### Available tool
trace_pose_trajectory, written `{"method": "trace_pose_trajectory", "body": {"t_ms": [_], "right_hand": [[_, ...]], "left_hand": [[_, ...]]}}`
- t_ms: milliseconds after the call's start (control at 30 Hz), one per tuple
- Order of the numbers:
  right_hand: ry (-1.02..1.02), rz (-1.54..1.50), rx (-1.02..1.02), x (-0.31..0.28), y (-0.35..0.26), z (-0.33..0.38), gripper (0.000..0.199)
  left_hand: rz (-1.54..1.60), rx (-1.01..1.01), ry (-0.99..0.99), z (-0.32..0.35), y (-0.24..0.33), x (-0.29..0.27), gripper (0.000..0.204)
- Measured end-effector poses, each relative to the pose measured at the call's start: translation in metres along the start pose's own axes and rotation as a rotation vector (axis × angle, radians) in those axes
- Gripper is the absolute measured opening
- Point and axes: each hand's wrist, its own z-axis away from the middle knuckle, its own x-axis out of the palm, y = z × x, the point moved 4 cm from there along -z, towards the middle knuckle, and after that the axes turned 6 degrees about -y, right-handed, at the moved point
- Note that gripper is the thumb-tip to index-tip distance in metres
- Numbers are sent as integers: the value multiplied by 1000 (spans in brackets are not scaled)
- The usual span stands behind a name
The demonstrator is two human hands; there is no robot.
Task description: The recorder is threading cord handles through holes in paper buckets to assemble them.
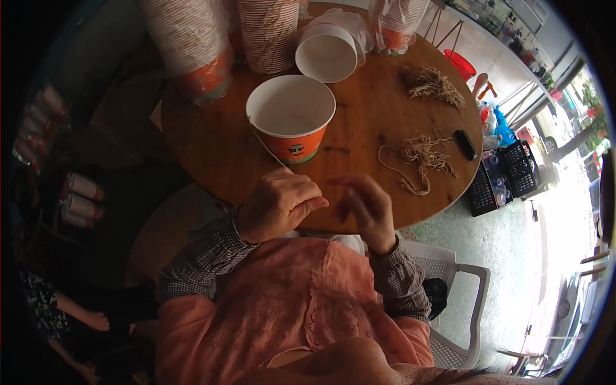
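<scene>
An orange paper bucket with a white inside stands upright near the middle of the round wooden table. A thin pale string runs from the left of its rim down to my left hand, which is closed on it just in front of the bucket. To the right of it, apart from it, is my right hand; its fingers are loosely bent and apart, partly smeared by motion, and I see nothing in them. A loose tangle of string lies on the table to the right.
Tall stacks of paper buckets in plastic line the table's far side, next to a bucket on its side. A bundle of strings and a small black object lie right. A white chair stands close by.
</scene>
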Motion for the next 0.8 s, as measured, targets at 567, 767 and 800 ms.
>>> {"method": "trace_pose_trajectory", "body": {"t_ms": [567,767,800], "right_hand": [[-68,-114,63,-2,1,-10,7],[-153,157,52,-19,-28,-22,10],[-149,159,50,-21,-30,-26,10]], "left_hand": [[-170,20,73,-4,7,-4,15],[-300,128,62,-7,9,1,18],[-298,132,63,-6,7,6,18]]}}
